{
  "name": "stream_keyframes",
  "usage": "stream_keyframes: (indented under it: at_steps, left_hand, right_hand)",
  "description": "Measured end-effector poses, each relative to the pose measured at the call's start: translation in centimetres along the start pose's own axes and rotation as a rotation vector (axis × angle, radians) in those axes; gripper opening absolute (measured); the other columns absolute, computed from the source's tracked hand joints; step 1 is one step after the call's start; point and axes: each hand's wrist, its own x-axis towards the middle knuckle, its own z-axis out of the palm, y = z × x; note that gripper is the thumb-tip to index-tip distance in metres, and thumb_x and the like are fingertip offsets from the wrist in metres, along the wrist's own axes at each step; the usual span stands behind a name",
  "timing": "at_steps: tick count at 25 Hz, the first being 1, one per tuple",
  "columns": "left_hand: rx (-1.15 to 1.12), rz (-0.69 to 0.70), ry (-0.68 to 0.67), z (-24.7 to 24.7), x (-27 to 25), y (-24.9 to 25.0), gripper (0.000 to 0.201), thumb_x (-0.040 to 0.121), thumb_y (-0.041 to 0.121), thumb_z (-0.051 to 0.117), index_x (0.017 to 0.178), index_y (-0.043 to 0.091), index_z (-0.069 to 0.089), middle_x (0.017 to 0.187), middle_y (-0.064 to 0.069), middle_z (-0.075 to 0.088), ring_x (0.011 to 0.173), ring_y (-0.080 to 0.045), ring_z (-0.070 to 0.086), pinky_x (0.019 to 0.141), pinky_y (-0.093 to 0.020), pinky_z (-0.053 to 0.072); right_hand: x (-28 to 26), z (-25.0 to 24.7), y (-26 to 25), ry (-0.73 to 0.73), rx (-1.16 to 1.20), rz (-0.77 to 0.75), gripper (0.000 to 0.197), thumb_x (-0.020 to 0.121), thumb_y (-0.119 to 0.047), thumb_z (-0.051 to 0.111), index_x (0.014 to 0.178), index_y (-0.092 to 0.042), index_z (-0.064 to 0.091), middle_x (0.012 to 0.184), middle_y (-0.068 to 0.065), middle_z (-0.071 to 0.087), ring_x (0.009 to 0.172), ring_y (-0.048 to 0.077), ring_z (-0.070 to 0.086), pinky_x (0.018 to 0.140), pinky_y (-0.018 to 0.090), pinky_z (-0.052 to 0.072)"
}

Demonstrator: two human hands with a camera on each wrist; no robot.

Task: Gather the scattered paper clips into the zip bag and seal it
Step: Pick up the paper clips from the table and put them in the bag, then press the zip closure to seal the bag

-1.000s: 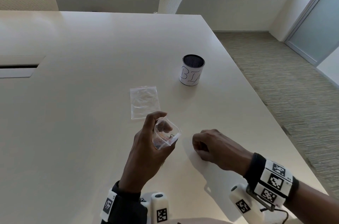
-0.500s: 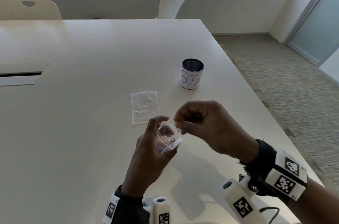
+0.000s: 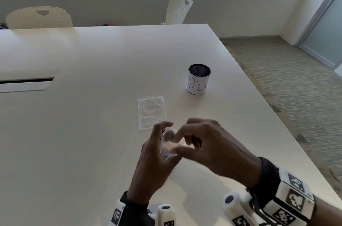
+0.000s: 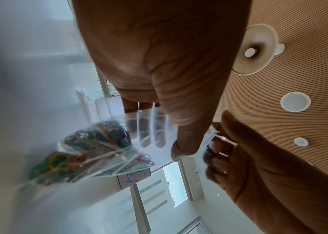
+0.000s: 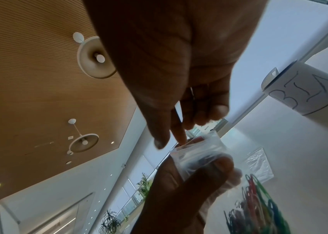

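My left hand point(image 3: 157, 150) holds a small clear zip bag point(image 3: 167, 144) upright above the table, thumb on one side and fingers on the other. Many coloured paper clips point(image 4: 99, 142) lie bunched in the bag's bottom, and the clips point(image 5: 255, 199) also show through the plastic in the right wrist view. My right hand point(image 3: 182, 138) is at the bag's mouth, where its thumb and index finger point(image 5: 180, 136) pinch the rim of the zip bag point(image 5: 199, 152). The right fingertips point(image 4: 215, 147) touch the zip strip. No loose clips show on the table.
A second, flat clear bag point(image 3: 151, 113) lies on the pale table point(image 3: 92, 133) just beyond my hands. A black mesh cup wrapped in paper marked "BIN" point(image 3: 199, 81) stands behind it to the right. The table's right edge runs close to my right arm. Two chairs point(image 3: 38, 17) stand at the far side.
My right hand left the table surface, rose to the left and now meets the bag's mouth. The left hand kept holding the bag in about the same place.
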Motion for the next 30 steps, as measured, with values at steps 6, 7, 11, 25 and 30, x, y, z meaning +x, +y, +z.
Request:
stream_keyframes:
  at_steps: [6,7,11,25,30]
  left_hand:
    - [0.0,0.015,-0.049,0.0,0.0,0.9,0.068,0.083,0.016,0.082,0.134,0.039,0.042,0.112,0.021,0.069,0.098,-0.008,0.071,0.077,-0.016,0.057]
    - [-0.004,0.019,-0.072,-0.3,-0.1,1.1,0.07,0.084,0.021,0.081,0.136,0.04,0.039,0.116,0.024,0.067,0.105,-0.006,0.069,0.082,-0.011,0.053]
    - [-0.013,-0.013,-0.186,-1.3,0.3,1.4,0.058,0.104,0.037,0.057,0.152,0.051,0.029,0.137,0.025,0.057,0.129,-0.005,0.057,0.105,-0.022,0.044]
    - [0.187,0.142,-0.042,-3.6,3.3,1.7,0.015,0.087,0.027,0.082,0.081,0.027,0.068,0.107,0.02,0.071,0.103,-0.007,0.069,0.086,-0.018,0.05]
    - [0.115,0.119,-0.015,-2.5,3.3,3.2,0.021,0.084,0.014,0.082,0.077,0.021,0.064,0.099,0.021,0.075,0.095,-0.003,0.072,0.081,-0.012,0.048]
  right_hand:
    - [-0.6,1.3,-0.2,-0.021,-0.141,0.055,0.013,0.096,-0.044,0.068,0.096,-0.032,0.072,0.079,-0.02,0.045,0.063,-0.004,0.047,0.059,0.012,0.034]
    - [-0.4,1.0,-0.1,-0.01,-0.131,0.064,0.011,0.097,-0.042,0.069,0.097,-0.032,0.072,0.081,-0.021,0.046,0.064,-0.005,0.047,0.06,0.013,0.034]
    - [0.1,-0.8,0.6,0.015,-0.092,0.066,0.007,0.096,-0.039,0.071,0.095,-0.032,0.075,0.089,-0.017,0.053,0.066,-0.005,0.052,0.063,0.014,0.038]
    - [-0.2,-3.8,3.7,0.088,-0.257,0.055,0.004,0.096,-0.034,0.073,0.098,-0.035,0.076,0.098,-0.017,0.073,0.073,0.008,0.067,0.065,0.034,0.056]
    - [-0.4,-3.9,4.5,0.072,-0.139,0.097,0.004,0.094,-0.024,0.073,0.093,-0.028,0.073,0.089,-0.016,0.073,0.083,0.005,0.068,0.075,0.023,0.056]
